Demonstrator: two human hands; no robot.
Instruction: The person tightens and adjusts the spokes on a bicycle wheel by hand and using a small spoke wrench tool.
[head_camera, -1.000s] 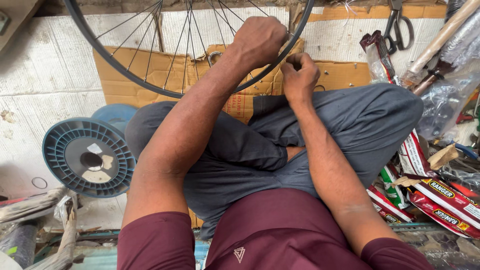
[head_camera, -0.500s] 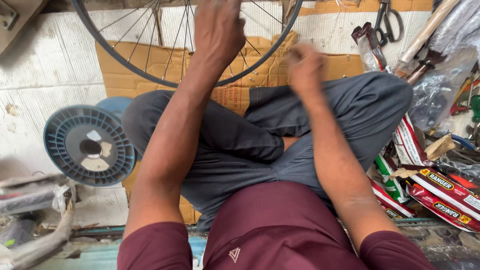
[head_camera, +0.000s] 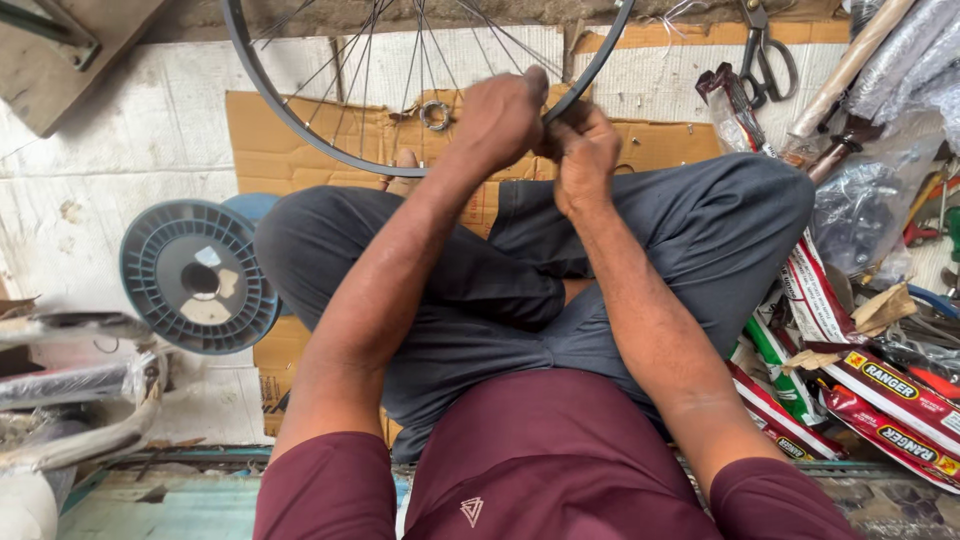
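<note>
A black spoked bicycle wheel rim (head_camera: 300, 125) stands in front of my crossed legs, its thin spokes (head_camera: 420, 50) running up out of view. My left hand (head_camera: 500, 120) is closed on the lower edge of the rim. My right hand (head_camera: 585, 150) presses against it from the right, fingers curled at the same spot on the rim. What the right fingers pinch is hidden. A small metal ring (head_camera: 436, 115) lies on the cardboard (head_camera: 270, 150) just behind the rim.
A grey plastic spool (head_camera: 200, 278) lies on the floor at my left. Scissors (head_camera: 765, 50), a wooden handle (head_camera: 845, 70), plastic bags and red and green boxes (head_camera: 880, 390) crowd the right side. Bent metal tubing (head_camera: 90, 440) sits at the lower left.
My left hand came down from higher on the rim. My right hand rose from my knee. Both now meet at one spot on the rim's lower edge.
</note>
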